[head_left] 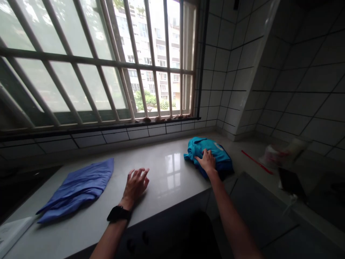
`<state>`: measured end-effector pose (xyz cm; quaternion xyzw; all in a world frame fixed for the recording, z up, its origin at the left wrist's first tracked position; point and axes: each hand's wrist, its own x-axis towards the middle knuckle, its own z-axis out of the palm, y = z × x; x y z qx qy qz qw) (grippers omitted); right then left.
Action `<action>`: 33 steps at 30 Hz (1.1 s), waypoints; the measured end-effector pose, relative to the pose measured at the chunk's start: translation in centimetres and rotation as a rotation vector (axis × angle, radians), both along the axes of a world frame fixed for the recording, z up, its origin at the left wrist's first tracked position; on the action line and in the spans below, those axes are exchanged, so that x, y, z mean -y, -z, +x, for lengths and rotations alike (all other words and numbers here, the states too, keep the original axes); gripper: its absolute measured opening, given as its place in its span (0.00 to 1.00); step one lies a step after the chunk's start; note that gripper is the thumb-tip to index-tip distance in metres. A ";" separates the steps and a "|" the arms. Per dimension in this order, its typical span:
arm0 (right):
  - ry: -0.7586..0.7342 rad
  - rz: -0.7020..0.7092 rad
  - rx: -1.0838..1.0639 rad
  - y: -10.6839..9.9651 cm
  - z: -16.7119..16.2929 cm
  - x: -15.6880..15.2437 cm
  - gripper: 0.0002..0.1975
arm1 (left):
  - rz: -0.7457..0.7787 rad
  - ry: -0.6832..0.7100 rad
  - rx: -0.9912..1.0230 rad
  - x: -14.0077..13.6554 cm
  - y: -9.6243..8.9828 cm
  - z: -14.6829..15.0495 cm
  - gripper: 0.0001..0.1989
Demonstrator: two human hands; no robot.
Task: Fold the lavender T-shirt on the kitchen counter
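Observation:
My right hand (208, 161) is on a bundled teal-and-dark-blue cloth (222, 155) with a pale printed mark, at the back right of the counter. Its fingers are bent into the fabric and the thumb points left; the fingertips are partly hidden. My left hand (137, 182), with a black watch (119, 214) on the wrist, is over the counter, holding nothing, its fingers apart and slightly curled. Left of it lies a folded periwinkle-blue cloth (81, 187), flat with loose creases, not touched by either hand.
The pale glossy counter (159, 162) runs below a barred window (151, 64). At the right are a red strip (257, 162), a blurry plastic bag (276, 154) and a dark flat object (291, 182). A white object (13, 232) is at the lower left corner.

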<state>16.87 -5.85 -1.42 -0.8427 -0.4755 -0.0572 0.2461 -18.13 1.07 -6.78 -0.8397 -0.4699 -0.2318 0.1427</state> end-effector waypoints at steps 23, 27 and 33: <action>-0.649 0.605 -0.992 -1.9 -14.9 -10.6 0.18 | -0.064 0.002 0.209 0.9 0.5 -1.1 0.26; -0.532 0.393 -0.888 4.6 -17.1 -11.0 0.14 | -0.082 -0.012 0.208 0.7 0.8 -1.3 0.31; -0.638 0.380 -0.959 7.1 -17.6 -11.4 0.12 | -0.069 0.060 0.220 0.6 0.8 -1.0 0.40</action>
